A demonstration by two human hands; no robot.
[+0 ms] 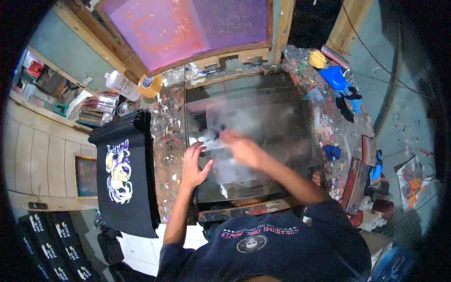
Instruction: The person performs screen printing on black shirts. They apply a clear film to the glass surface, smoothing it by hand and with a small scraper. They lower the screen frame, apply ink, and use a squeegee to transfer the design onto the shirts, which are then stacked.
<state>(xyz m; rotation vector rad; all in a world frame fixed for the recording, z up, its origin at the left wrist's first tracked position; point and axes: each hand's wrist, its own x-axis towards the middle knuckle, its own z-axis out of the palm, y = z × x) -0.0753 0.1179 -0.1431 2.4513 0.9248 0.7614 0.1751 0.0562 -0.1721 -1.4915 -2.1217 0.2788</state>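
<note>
A dark, glossy glass-like panel (282, 145) lies before me on a paint-spattered worktable (168, 141), with light reflections and a whitish haze over its middle. My left hand (192, 165) rests at the panel's left edge, its fingers stretched out and the thumb apart, holding nothing. My right hand (244, 149) is over the middle of the panel, smeared by motion. Its fingers cannot be made out, and neither can anything they may hold. Left of the panel lies a stack of black fabric pieces (134, 174), the top one printed in white, yellow and purple.
A purple printing screen (188, 33) leans at the back. A white bottle (123, 87) and a roll of yellowish tape (150, 86) stand at the far left. Blue rags (333, 77) and wooden-handled tools (357, 181) lie on the right. Printed black fabric (61, 235) hangs lower left.
</note>
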